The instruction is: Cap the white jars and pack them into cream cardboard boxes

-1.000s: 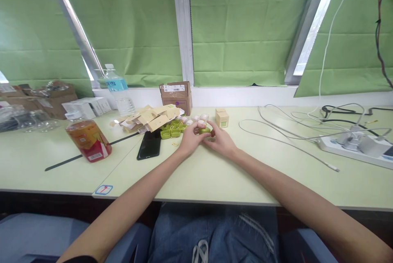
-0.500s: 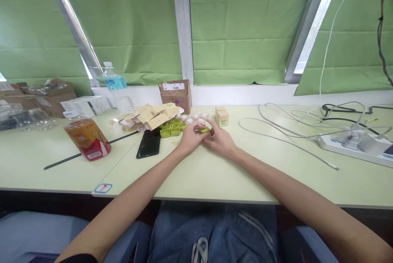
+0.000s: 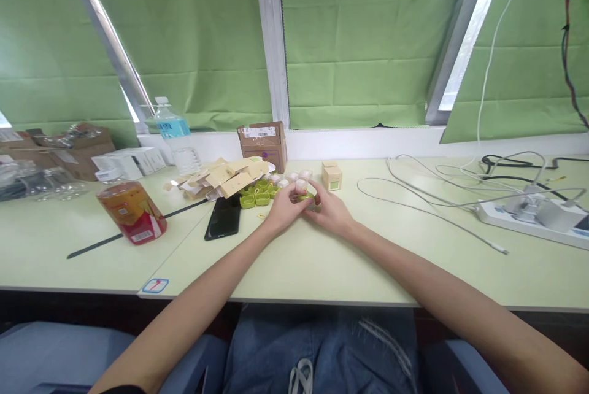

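My left hand (image 3: 284,207) and my right hand (image 3: 332,212) meet above the table, fingers curled round one small green case (image 3: 306,197) between them. The fingers cover much of it, so its full shape cannot be made out. Just behind the hands sit several small white round pieces in clear plastic (image 3: 302,178). Left of them lie several open green cases (image 3: 255,199), close to my left hand. A small closed cardboard box (image 3: 332,177) stands upright behind my right hand.
Flattened cartons (image 3: 225,176) are heaped at left, beside a black phone (image 3: 223,217). A tilted drink bottle (image 3: 133,210) and a clear water bottle (image 3: 177,136) stand farther left. Behind is a brown box (image 3: 263,143). White cables (image 3: 427,200) and a power strip (image 3: 529,222) lie right.
Both hands stay together at the same spot, with fingers slightly shifted on the green case. The view has tilted very slightly.
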`<state>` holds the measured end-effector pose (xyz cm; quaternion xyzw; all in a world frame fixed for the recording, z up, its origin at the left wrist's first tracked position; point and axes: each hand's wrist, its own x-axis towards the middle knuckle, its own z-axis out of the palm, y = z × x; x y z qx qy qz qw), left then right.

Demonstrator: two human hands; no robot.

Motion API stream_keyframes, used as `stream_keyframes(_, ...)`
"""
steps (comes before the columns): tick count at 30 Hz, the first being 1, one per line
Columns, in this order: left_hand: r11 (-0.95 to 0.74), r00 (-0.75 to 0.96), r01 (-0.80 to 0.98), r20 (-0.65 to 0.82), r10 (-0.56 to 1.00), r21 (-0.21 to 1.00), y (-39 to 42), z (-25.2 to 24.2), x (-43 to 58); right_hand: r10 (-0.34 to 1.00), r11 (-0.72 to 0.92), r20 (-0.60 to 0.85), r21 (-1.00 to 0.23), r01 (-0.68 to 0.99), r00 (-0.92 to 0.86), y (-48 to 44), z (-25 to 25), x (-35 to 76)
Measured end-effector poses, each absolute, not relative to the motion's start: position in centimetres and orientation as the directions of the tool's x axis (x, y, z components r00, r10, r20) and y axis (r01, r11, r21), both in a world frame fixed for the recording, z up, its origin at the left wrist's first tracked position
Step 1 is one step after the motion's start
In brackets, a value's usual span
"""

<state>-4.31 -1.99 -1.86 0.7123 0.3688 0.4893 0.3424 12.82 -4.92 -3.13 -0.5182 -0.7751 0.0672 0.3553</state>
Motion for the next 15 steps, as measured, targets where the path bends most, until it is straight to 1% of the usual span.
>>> stream_keyframes(4,-0.508,0.249,0.16,0.464,0.85,0.846,-2.21,-1.7,-4.22,0.851,0.458,0.481,-0.481,0.748,-0.211,-4.85,-3.13,12.85)
stream_keyframes(11,-0.51,0.307,0.145,0.452,0.838,0.848,-2.35,-1.55,-4.31,0.851,0.468,0.476,-0.496,0.731,-0.222,-4.9,-3.07,12.83)
stream_keyframes(15,-0.507,0.2,0.124,0.479,0.855,0.853,-1.84,-1.66,-4.42,0.864,0.446,0.458,-0.506,0.738,-0.208,-5.05,-2.95,12.82)
